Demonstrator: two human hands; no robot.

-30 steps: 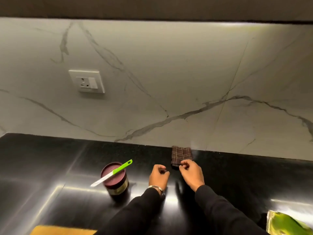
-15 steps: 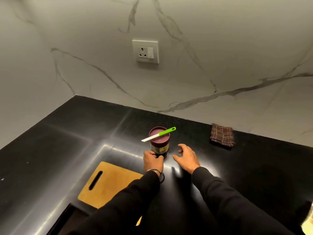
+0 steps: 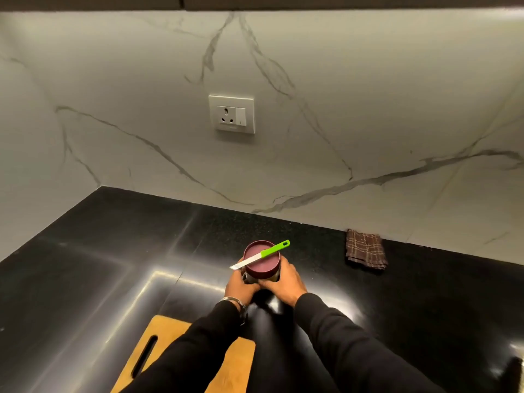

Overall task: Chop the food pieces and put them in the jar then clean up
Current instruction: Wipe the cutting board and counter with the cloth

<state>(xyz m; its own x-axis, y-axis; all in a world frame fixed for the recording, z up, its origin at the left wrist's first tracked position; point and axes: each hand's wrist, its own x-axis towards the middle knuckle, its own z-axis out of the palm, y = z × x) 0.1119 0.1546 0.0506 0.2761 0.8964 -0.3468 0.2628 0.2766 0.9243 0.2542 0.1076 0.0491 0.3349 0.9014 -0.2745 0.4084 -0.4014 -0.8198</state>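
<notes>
Gripping the jar [image 3: 262, 265] from both sides, the left hand [image 3: 241, 285] and right hand [image 3: 285, 280] now have their fingers curled round its body; half a second ago both hands hung just short of it, the right one spread, and a second ago they were over by the cloth [image 3: 365, 249]. The jar stands on the black counter [image 3: 113, 251], lid on, with the knife [image 3: 261, 255] lying loose across the lid. The cloth lies folded against the wall, apart from the hands. The board [image 3: 170, 344] lies bare near the front edge. Wiping looks finished, so this seems the last tidying: moving the jar away. The knife could slide off if the jar tilts.
</notes>
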